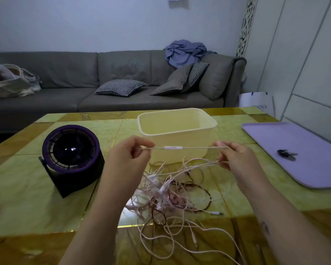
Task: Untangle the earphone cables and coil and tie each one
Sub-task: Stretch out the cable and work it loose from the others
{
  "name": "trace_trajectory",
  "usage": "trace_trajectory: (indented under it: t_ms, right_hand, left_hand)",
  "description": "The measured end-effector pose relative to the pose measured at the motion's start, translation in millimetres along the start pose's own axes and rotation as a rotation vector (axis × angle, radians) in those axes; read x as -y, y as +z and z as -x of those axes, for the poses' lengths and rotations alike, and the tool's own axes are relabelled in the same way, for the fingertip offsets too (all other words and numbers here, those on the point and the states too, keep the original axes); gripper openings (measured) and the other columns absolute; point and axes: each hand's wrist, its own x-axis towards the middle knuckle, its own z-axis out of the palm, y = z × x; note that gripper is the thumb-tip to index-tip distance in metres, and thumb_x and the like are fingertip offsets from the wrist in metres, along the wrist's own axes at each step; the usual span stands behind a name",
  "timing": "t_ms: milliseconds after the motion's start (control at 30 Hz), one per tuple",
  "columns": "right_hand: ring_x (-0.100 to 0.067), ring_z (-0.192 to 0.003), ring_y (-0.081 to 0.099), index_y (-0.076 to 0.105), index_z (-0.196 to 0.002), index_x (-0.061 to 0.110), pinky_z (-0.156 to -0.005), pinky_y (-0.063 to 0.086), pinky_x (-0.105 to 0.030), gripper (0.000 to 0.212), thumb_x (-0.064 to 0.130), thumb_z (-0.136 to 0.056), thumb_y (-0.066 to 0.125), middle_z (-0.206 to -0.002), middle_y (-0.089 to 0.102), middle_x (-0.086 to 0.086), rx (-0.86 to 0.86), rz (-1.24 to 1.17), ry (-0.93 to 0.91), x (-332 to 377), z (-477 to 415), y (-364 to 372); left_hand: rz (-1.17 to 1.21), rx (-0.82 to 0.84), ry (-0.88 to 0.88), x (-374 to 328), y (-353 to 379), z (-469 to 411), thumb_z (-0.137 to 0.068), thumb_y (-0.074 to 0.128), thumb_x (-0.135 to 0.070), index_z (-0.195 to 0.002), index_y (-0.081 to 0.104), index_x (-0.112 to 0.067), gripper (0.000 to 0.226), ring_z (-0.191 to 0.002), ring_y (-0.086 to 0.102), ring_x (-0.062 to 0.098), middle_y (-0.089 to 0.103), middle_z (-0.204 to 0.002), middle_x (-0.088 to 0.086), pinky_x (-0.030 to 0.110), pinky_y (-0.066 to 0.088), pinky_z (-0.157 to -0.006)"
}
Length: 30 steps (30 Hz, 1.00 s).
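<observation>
A tangled heap of white, pink and dark brown earphone cables (166, 196) lies on the yellow-green table in front of me. One white cable (197, 148) with an inline remote (173, 147) is stretched taut and level above the heap. My left hand (127, 153) pinches its left end between thumb and fingertips. My right hand (235, 155) pinches the right end, and further strands run from that hand down into the heap. Loose jack plugs (216, 213) trail out to the right and toward me.
A cream plastic tub (177, 129) stands just behind the stretched cable. A purple-rimmed black fan (72, 150) sits to the left. A lilac tray (302, 150) with a small dark object (286, 154) lies at the right. A grey sofa stands beyond the table.
</observation>
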Motion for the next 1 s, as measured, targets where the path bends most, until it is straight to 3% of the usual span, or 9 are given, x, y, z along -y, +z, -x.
trace_trajectory:
  t_ms: [100, 200, 267, 400, 567, 667, 767, 900, 1000]
  right_hand:
    - [-0.008, -0.065, 0.048, 0.07, -0.09, 0.018, -0.06, 0.036, -0.024, 0.024, 0.029, -0.097, 0.05, -0.067, 0.06, 0.009, -0.044, -0.004, 0.069, -4, 1, -3]
    - [-0.003, -0.076, 0.052, 0.067, -0.083, 0.021, -0.062, 0.035, -0.022, 0.028, 0.033, -0.098, 0.046, -0.076, 0.066, 0.011, -0.051, 0.062, 0.042, 4, 2, -4]
    - [-0.002, -0.076, 0.052, 0.067, -0.082, 0.021, -0.061, 0.035, -0.022, 0.028, 0.032, -0.098, 0.046, -0.077, 0.067, 0.009, -0.047, 0.103, 0.021, 11, -5, -7]
    - [-0.003, -0.073, 0.053, 0.067, -0.084, 0.017, -0.064, 0.037, -0.026, 0.028, 0.028, -0.099, 0.046, -0.077, 0.066, 0.007, -0.018, 0.143, -0.007, 38, -18, -18]
    - [-0.009, -0.037, 0.041, 0.064, -0.085, 0.01, -0.041, 0.03, -0.019, 0.039, 0.028, -0.103, 0.035, -0.06, 0.067, -0.002, 0.038, -0.017, 0.043, 82, -39, -23]
    - [-0.008, -0.033, 0.051, 0.06, -0.083, 0.012, -0.043, 0.03, -0.021, 0.043, 0.033, -0.103, 0.028, -0.057, 0.069, -0.001, 0.124, -0.073, 0.068, 115, -47, -22]
    - [-0.012, -0.047, 0.059, 0.061, -0.079, 0.015, -0.047, 0.039, -0.022, 0.046, 0.033, -0.104, 0.026, -0.083, 0.07, -0.007, 0.067, 0.014, -0.128, 154, -52, -20]
    - [-0.019, -0.086, 0.061, 0.062, -0.073, 0.024, -0.079, 0.048, -0.035, 0.046, 0.029, -0.103, 0.028, -0.097, 0.066, -0.004, -0.086, 0.112, -0.481, 203, -56, -16]
    - [0.002, -0.058, 0.056, 0.062, -0.077, 0.019, -0.063, 0.044, -0.018, 0.045, 0.027, -0.104, 0.027, -0.069, 0.067, 0.004, -0.151, 0.055, -0.607, 230, -56, -14]
  left_hand:
    - [0.11, -0.177, -0.091, 6, -2, -3, -0.09, 0.06, -0.023, -0.088, 0.064, -0.025, 0.004, -0.058, 0.052, 0.009, 0.05, -0.061, -0.002, 0.039, 0.058, -0.073]
    - [0.66, -0.118, -0.428, 2, -1, -13, -0.093, 0.048, -0.043, -0.09, 0.061, -0.01, 0.035, -0.061, 0.062, 0.014, 0.053, -0.056, 0.0, 0.045, 0.052, -0.089]
    - [0.899, -0.044, -0.582, -8, -5, -23, -0.093, 0.039, -0.056, -0.078, 0.057, -0.006, 0.055, -0.044, 0.051, 0.013, 0.04, -0.046, -0.001, 0.041, 0.052, -0.08]
    - [0.902, 0.036, -0.543, -34, -18, -49, -0.093, 0.036, -0.058, -0.051, 0.05, -0.014, 0.062, -0.032, 0.021, 0.008, 0.022, -0.04, -0.005, 0.024, 0.034, -0.048]
    - [0.847, 0.04, -0.451, -65, -41, -83, -0.097, 0.043, -0.042, -0.057, 0.044, -0.018, 0.047, -0.032, 0.021, 0.007, 0.025, -0.043, -0.006, 0.02, 0.032, -0.044]
    - [0.882, 0.011, -0.406, -81, -50, -98, -0.099, 0.042, -0.035, -0.061, 0.044, -0.019, 0.042, -0.032, 0.022, 0.006, 0.033, -0.05, -0.006, 0.016, 0.03, -0.038]
    - [0.888, 0.018, -0.378, -99, -60, -112, -0.099, 0.039, -0.038, -0.064, 0.046, -0.019, 0.041, -0.029, 0.021, 0.005, 0.034, -0.048, -0.007, 0.012, 0.024, -0.033]
    - [0.81, 0.033, -0.271, -122, -72, -123, -0.101, 0.033, -0.038, -0.066, 0.046, -0.02, 0.041, -0.032, 0.022, 0.004, 0.031, -0.046, -0.009, 0.015, 0.02, -0.031]
    - [0.732, -0.018, -0.198, -131, -74, -128, -0.101, 0.034, -0.034, -0.069, 0.05, -0.017, 0.04, -0.036, 0.023, 0.005, 0.032, -0.049, -0.007, 0.017, 0.019, -0.034]
